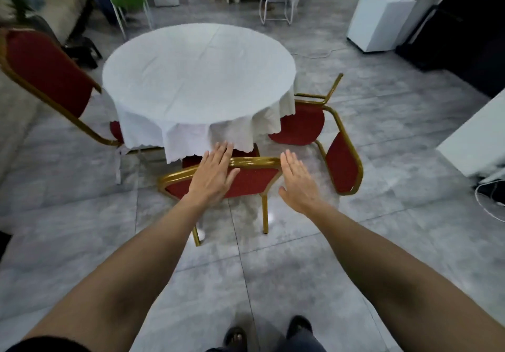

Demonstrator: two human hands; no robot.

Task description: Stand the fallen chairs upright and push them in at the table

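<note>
Grey tiled floor (273,283) around a round table (199,78) under a white cloth.
Open floor lies behind the near chair (246,181), upright, its seat under the cloth; another chair (328,136) lies tipped at the table's right. Left hand (214,177) rests flat on the backrest; right hand (299,182) hovers beside it, fingers spread, holding nothing.

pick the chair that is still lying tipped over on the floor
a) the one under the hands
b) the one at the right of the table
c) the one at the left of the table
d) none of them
b: the chair at the right of the table lies on its side with a gold leg pointing up, while the chair in front stands upright under the left hand.
</note>
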